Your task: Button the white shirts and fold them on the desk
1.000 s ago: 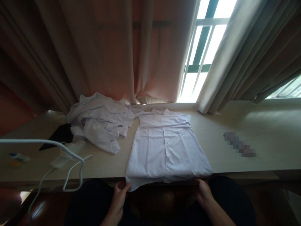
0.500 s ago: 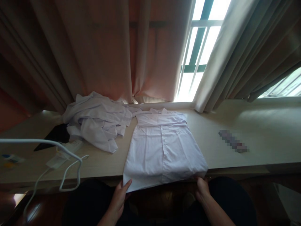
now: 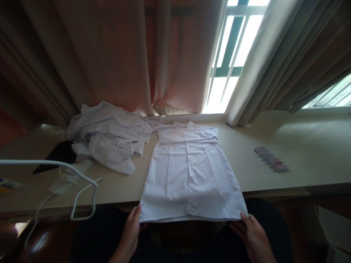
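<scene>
A white button-up shirt (image 3: 175,175) lies front side up on the table, its collar toward the window and its hem hanging past the front edge. Its upper part is folded across itself near the collar. My left hand (image 3: 132,228) pinches the hem's left corner, thumb along the edge. At the opposite corner, my right hand (image 3: 250,231) grips the hem with the thumb on top and the fingers underneath. Between both hands the hem is stretched nearly straight.
A crumpled heap of white clothing (image 3: 109,133) lies on the table (image 3: 274,131) at left, beside a dark flat object (image 3: 59,157) and a white power strip (image 3: 71,177). A white curved tube (image 3: 82,174) crosses the left foreground. A pixelated item (image 3: 271,159) lies at right. Curtains (image 3: 109,54) hang behind.
My right hand has moved outward and now holds the hem's corner with its thumb on top. The hem has straightened and its right corner is lower. My left hand has shifted slightly left.
</scene>
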The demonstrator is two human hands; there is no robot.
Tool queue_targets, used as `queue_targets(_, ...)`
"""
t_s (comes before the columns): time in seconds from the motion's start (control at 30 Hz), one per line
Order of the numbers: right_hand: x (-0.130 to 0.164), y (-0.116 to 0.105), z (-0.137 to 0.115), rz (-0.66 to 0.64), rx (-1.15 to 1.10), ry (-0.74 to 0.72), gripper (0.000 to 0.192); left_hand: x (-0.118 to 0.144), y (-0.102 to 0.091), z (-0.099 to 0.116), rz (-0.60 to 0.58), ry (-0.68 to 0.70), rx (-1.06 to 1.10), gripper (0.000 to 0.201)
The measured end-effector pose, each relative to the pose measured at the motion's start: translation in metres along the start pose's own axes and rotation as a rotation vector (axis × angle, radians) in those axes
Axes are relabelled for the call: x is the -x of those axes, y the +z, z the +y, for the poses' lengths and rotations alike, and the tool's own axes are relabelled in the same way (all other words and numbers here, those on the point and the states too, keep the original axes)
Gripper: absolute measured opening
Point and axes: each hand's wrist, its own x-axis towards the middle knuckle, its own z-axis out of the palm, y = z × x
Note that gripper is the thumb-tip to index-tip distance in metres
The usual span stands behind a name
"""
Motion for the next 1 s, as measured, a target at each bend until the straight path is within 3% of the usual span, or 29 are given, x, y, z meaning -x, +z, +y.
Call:
queue_targets(0.2, -0.007, -0.016, -0.013, 0.032, 0.031, -0.017, 0.044, 0.013, 0.0, 0.008, -0.18, 0.063, -0.07, 0.051)
queue_targets(0.4, 0.0, -0.025, -0.022, 0.159, 0.117, -0.153, 0.077, 0.02, -0.01, 0.01, -0.074, 0.144, -0.066, 0.067)
queue_targets(0.53, 0.006, -0.032, -0.03, 0.139, 0.222, -0.208, 0.099, 0.028, -0.019, 0.012, -0.092, 0.203, -0.102, 0.065)
queue_targets(0.73, 0.01, -0.053, -0.037, 0.146, 0.274, -0.1, 0.06, 0.033, -0.034, 0.025, -0.244, 0.242, -0.213, 0.043)
queue_targets(0.9, 0.01, -0.09, -0.044, 0.0, 0.394, 0.073, 0.059, 0.035, -0.048, 0.036, -0.304, 0.248, -0.34, 0.04)
queue_targets(1.0, 0.009, -0.112, -0.046, -0.054, 0.505, 0.016, 0.054, 0.038, -0.056, 0.036, -0.344, 0.228, -0.389, 0.049)
